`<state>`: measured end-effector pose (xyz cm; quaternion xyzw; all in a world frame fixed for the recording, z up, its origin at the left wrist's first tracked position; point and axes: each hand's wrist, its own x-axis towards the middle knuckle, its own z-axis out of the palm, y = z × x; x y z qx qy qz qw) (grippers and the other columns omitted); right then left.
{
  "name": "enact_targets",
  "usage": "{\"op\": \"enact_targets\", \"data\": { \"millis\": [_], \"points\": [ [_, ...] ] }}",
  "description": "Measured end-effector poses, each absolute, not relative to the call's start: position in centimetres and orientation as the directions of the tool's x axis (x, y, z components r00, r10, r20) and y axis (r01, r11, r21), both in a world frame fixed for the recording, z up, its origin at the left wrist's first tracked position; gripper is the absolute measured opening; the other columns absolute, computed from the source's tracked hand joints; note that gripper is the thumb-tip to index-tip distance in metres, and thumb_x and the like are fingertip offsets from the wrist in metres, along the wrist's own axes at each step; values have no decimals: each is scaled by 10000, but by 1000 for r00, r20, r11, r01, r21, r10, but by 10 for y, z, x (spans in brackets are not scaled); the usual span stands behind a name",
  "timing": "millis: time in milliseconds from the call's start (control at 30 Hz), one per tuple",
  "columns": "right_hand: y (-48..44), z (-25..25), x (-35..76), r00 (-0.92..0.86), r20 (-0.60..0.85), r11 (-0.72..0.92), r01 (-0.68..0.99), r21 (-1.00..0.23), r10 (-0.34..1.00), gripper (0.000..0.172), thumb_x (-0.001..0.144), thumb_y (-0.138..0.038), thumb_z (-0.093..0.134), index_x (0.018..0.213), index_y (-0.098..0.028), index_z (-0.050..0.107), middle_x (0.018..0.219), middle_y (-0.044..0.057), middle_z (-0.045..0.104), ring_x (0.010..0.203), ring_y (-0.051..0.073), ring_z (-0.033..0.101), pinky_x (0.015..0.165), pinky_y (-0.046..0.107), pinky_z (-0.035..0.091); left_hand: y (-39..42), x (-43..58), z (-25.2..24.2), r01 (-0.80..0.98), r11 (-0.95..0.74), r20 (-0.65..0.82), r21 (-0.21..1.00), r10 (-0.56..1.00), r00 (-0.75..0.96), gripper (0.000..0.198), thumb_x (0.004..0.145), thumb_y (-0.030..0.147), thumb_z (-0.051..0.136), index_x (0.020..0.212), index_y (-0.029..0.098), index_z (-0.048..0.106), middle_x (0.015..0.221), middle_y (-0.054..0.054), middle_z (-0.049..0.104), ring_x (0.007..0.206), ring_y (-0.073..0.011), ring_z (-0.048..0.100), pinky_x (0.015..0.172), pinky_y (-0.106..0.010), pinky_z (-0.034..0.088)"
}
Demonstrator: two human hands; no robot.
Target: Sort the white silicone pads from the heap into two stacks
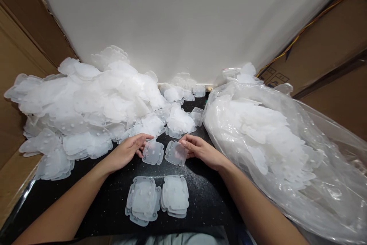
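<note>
Two thin, translucent plastic pieces with notched edges and small raised dots are side by side over the black table. My left hand (pixel 131 149) has its fingers curled at the edge of the left plastic piece (pixel 153 153), the index finger reaching past its top. Between the thumb and fingers of my right hand (pixel 197 148) is the right plastic piece (pixel 174 154); some fingertips are hidden behind it. Closer to my body lie two stacks of the same pieces, a left stack (pixel 142 201) and a right stack (pixel 175 196), nearly touching.
A large heap of plastic pieces (pixel 97 96) covers the left side. Smaller piles (pixel 180 120) lie behind my hands. On the right, a clear plastic bag (pixel 258 134) bulges with more pieces. Cardboard (pixel 329 54) and a pale wall (pixel 172 19) bound the black table (pixel 209 199).
</note>
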<state>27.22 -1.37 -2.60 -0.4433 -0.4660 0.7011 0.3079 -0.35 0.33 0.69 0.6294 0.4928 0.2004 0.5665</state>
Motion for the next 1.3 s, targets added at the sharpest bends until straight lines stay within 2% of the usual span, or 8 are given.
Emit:
{"op": "enact_targets", "data": {
  "millis": [167,233,300,400,500,600,900,1300],
  "points": [
    [-14,-21,275,-347,-129,-45,238,-970,929,373,792,-562,671,785,-188,668,759,20,622,691,151,535,646,286,426,0,-4,10,505,135,-355,853,858,372,641,887,689,402,1222,183,607,447,71,449,425,-119,462,462,-224,375],
    [-15,-19,277,-347,-107,5,307,-952,932,343,808,-538,662,805,-199,706,664,4,599,597,134,499,564,270,387,-1,-3,11,495,202,-413,845,835,363,657,880,699,403,1259,187,565,399,94,409,343,-111,419,401,-210,329],
    [-16,-17,279,-395,-167,-56,277,-959,903,358,821,-549,644,883,-203,714,564,-24,558,481,110,444,483,255,338,-2,-2,11,416,279,-440,866,819,367,672,852,716,441,1266,195,536,528,44,566,391,-134,541,409,-223,391],
    [-17,-14,281,-458,-182,-141,123,-982,870,420,817,-607,619,847,-191,665,600,-12,599,479,108,491,484,253,376,-1,-1,12,286,309,-406,907,821,400,656,825,721,492,1206,192,559,828,-62,688,696,-221,710,563,-288,517],
    [-17,-15,279,-502,-167,-163,53,-985,848,431,774,-601,675,712,-187,572,679,2,613,588,122,552,585,276,460,0,-2,13,257,211,-310,943,837,451,565,870,654,500,1170,182,580,739,-51,678,858,-247,690,725,-332,521],
    [-16,-20,276,-523,-233,-236,62,-970,820,406,730,-529,754,754,-201,516,676,-28,581,605,117,549,598,275,473,0,-3,13,269,165,-281,949,829,484,515,899,601,502,1202,188,562,698,-25,660,828,-222,662,808,-363,498],
    [-16,-26,276,-445,-323,-322,81,-943,835,479,793,-598,646,1052,-230,484,772,-20,606,650,136,605,624,299,516,2,-1,0,218,281,-350,935,834,426,608,858,690,476,1225,210,535,994,-72,631,847,-204,662,759,-327,499],
    [-17,-24,276,-461,-299,-292,87,-952,836,422,788,-492,701,1065,-218,540,729,-40,580,664,132,595,621,291,525,1,4,8,209,297,-361,932,830,426,569,846,646,540,1192,194,550,1062,-103,656,954,-244,675,829,-365,511]
  ]
}}
